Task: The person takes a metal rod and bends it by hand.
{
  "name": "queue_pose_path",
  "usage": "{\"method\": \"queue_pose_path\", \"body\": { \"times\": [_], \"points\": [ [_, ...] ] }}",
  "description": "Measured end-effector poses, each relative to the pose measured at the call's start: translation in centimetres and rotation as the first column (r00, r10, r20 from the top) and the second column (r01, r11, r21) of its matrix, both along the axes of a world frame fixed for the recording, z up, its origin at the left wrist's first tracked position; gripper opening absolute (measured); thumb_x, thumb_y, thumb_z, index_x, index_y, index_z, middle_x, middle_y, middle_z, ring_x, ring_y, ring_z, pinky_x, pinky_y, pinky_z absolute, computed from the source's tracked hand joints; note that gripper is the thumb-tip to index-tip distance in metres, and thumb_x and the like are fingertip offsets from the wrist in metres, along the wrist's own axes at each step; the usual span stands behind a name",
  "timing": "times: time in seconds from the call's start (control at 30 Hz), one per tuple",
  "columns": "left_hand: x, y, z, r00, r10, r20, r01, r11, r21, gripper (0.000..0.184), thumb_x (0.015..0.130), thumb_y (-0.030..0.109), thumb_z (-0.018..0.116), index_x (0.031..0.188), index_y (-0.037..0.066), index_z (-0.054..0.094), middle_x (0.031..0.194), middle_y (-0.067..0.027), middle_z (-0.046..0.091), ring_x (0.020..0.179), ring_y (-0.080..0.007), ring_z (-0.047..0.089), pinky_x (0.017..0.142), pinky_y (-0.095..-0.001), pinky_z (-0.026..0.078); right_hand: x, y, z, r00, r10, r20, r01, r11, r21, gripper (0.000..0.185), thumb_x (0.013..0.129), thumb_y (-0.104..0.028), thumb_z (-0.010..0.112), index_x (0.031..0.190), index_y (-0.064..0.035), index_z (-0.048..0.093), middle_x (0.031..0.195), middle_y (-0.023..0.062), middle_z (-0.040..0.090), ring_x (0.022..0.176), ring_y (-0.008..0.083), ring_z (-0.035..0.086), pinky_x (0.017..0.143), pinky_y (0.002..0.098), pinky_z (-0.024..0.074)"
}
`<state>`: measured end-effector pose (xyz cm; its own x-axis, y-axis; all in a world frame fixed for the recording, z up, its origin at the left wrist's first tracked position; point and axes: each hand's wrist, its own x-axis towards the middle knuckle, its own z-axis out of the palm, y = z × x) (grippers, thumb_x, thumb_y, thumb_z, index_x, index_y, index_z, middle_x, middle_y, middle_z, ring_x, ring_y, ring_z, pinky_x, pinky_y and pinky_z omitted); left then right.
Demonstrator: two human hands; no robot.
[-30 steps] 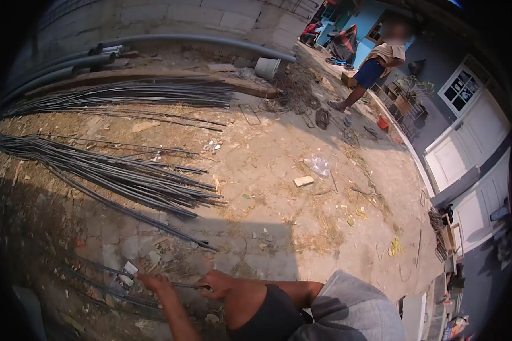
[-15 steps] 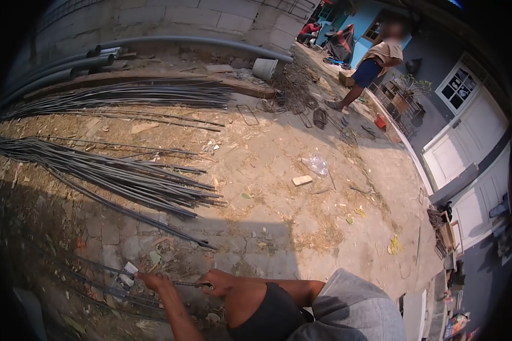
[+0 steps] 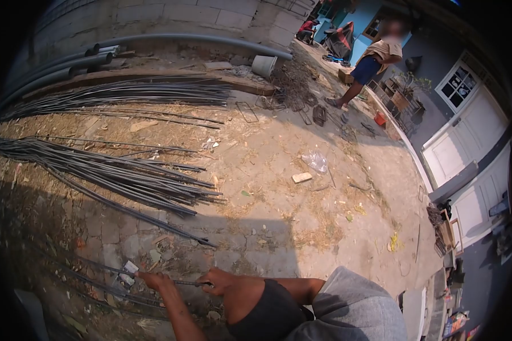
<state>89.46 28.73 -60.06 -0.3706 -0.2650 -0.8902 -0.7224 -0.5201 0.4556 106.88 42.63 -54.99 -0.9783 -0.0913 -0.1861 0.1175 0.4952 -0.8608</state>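
My left hand [image 3: 155, 282] is closed around a thin dark metal rod [image 3: 185, 283] near the bottom of the view. To its right, my right hand [image 3: 215, 281] grips the same rod close to its near end, with the fingers bent. Beyond my left hand the rod runs off to the left, low over the shaded ground. Other dark rods [image 3: 116, 292] lie below it. A large bundle of rods [image 3: 125, 170] lies above my hands, its ends spread out, and a second bundle [image 3: 148, 94] lies farther back.
Grey pipes [image 3: 188, 38] and a bucket [image 3: 263, 66] lie by the block wall. A person [image 3: 375, 61] stands at the upper right; another [image 3: 307, 29] is farther back. A pale block [image 3: 301, 177] and clear plastic [image 3: 315, 161] lie on the ground. White doors [image 3: 466, 136] are at right.
The view has shifted very slightly. Both hands keep their hold on the rod in nearly the same place.
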Motion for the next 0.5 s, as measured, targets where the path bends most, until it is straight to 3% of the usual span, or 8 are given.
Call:
{"method": "queue_pose_path", "body": {
  "times": [0.13,0.23,0.33,0.4,0.5],
  "points": [
    [0.0,0.1,-0.2,0.999,0.030,-0.020,-0.030,1.000,-0.007,0.087,0.090,0.069,0.038,0.134,-0.006,0.043,0.061,0.0001,0.026,0.050,-0.0139,0.017,0.045,-0.0314,0.016,0.3,-0.3,-0.8,0.999,0.004,-0.048,0.001,0.995,0.102,0.037,0.075,-0.013,0.059,0.109,-0.0006,0.065,0.083,0.0258,0.063,0.075,0.0410,0.061,0.068,0.0463,0.0475],
    [0.5,0.1,1.9,0.995,-0.025,-0.100,0.025,1.000,-0.003,0.085,0.092,0.065,0.040,0.138,-0.006,0.038,0.078,-0.0095,0.051,0.059,-0.0196,0.046,0.052,-0.0336,0.037,0.3,-0.2,-0.4,0.996,-0.061,-0.072,0.069,0.992,0.110,0.037,0.077,-0.016,0.061,0.111,-0.0019,0.064,0.082,0.0244,0.064,0.073,0.0396,0.062,0.066,0.0455,0.0477],
    [-0.6,1.3,0.1,0.993,0.039,-0.111,-0.059,0.982,-0.179,0.081,0.094,0.061,0.039,0.139,-0.006,0.036,0.122,-0.0237,0.053,0.106,-0.0318,0.057,0.087,-0.0419,0.047,0.1,-1.0,3.0,0.972,-0.168,-0.161,0.180,0.981,0.065,0.039,0.080,-0.024,0.065,0.113,-0.0029,0.064,0.084,0.0223,0.065,0.072,0.0382,0.062,0.065,0.0440,0.0487],
    [-0.6,1.4,0.1,0.991,0.053,-0.120,-0.068,0.990,-0.123,0.081,0.092,0.064,0.039,0.137,-0.004,0.042,0.131,-0.0242,0.048,0.114,-0.0317,0.053,0.096,-0.0404,0.042,-0.2,-1.3,6.3,0.969,-0.194,-0.150,0.206,0.976,0.070,0.044,0.080,-0.030,0.069,0.115,-0.0035,0.063,0.086,0.0207,0.066,0.073,0.0377,0.063,0.065,0.0428,0.0495],
    [-0.4,2.0,2.6,0.981,0.080,-0.175,-0.090,0.995,-0.048,0.079,0.094,0.062,0.038,0.137,-0.004,0.042,0.141,-0.0257,0.039,0.127,-0.0348,0.044,0.105,-0.0427,0.036,-0.5,-1.7,4.6,0.958,-0.217,-0.186,0.246,0.957,0.152,0.041,0.082,-0.035,0.069,0.109,-0.0048,0.066,0.087,0.0198,0.067,0.074,0.0376,0.063,0.066,0.0410,0.0504]
  ]
}}
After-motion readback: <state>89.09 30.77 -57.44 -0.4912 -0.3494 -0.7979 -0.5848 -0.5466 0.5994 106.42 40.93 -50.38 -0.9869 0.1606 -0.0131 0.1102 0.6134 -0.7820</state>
